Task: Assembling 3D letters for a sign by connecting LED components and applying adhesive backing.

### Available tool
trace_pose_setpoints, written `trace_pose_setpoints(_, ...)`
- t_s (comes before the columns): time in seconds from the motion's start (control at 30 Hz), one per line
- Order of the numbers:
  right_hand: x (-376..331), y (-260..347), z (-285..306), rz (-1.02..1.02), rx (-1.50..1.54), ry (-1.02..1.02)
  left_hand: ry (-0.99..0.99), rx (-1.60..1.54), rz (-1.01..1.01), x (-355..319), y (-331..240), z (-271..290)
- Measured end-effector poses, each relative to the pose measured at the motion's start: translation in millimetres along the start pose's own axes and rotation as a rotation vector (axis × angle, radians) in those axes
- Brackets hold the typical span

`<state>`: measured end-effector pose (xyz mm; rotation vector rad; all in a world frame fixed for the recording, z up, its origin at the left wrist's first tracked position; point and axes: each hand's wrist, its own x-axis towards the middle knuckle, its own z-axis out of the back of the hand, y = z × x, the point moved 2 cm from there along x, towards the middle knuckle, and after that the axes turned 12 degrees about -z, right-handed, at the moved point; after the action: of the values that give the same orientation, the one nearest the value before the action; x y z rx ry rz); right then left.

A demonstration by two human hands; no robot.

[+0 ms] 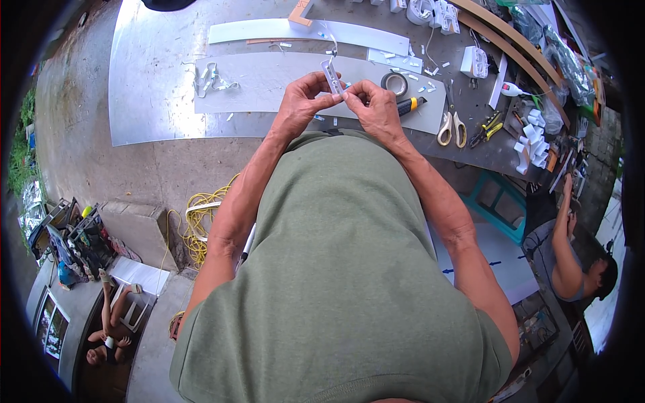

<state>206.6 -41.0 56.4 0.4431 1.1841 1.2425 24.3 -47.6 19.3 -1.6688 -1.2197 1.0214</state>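
Note:
In front of my chest, above the near edge of the worktable, a small translucent white strip (331,76) is held tilted, with a thin wire at its upper end. My left hand (304,102) pinches it between thumb and fingers from the left. From the right, the fingertips of my right hand (376,113) close on its lower end. Just beyond my right hand lies a roll of black tape (394,83). A yellow and black utility knife (411,105) rests beside that hand. Small white pieces (413,77) are scattered over the grey sheet (262,84).
Scissors (451,127) and yellow-handled pliers (486,129) lie on the table's right. White shaped pieces (533,144) are heaped farther right, near a co-worker (561,255). A teal stool (498,201) stands below. Yellow cable (196,221) coils on the floor at left. Another person (107,342) sits lower left.

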Motion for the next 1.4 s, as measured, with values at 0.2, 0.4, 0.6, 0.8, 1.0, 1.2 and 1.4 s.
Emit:
trace_pose_setpoints(0.2, 0, -6, 0, -0.03, 0.064, 0.006, -0.045, -0.09, 0.036, 1, -2, -1)
trace_pose_setpoints(0.4, -6, 5, 11, 0.021, -0.037, 0.009, -0.025, -0.074, 0.053, 1, -1, 1)
trace_pose_setpoints(0.6, -2, 3, 13, 0.335, -0.198, -0.029, -0.015, -0.048, 0.068, 1, 1, 2)
trace_pose_setpoints(0.8, -5, 5, 7, 0.189, -0.146, -0.041, -0.013, -0.007, 0.008, 1, 4, 2)
trace_pose_setpoints(1.0, 2, 2, 6, -0.034, -0.036, -0.025, -0.001, 0.109, 0.014, 0, 1, -2)
trace_pose_setpoints(1.2, 3, 7, 7, 0.128, -0.168, -0.061, -0.014, 0.115, 0.076, -2, -2, -4)
trace_pose_setpoints(1.4, -3, 8, 6, 0.334, -0.229, -0.121, -0.091, -0.033, 0.098, -1, -3, -1)
